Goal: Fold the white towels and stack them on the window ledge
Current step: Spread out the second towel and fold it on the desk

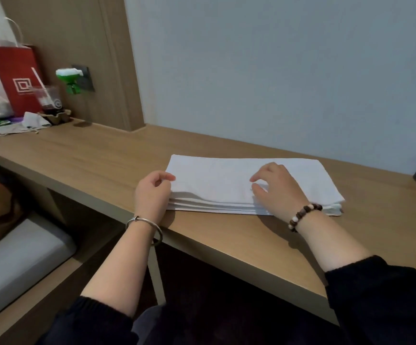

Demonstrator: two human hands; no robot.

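White towels (226, 180), folded, stacked on desk (90, 158). Left hand (153, 192) pinches the end; right hand (275, 189) curls on top, grip unclear. Step likely squaring; next needs even edges.

Wooden ledge (102, 155) bears a stack of folded white towels (226, 180), red bag (15, 75) far left
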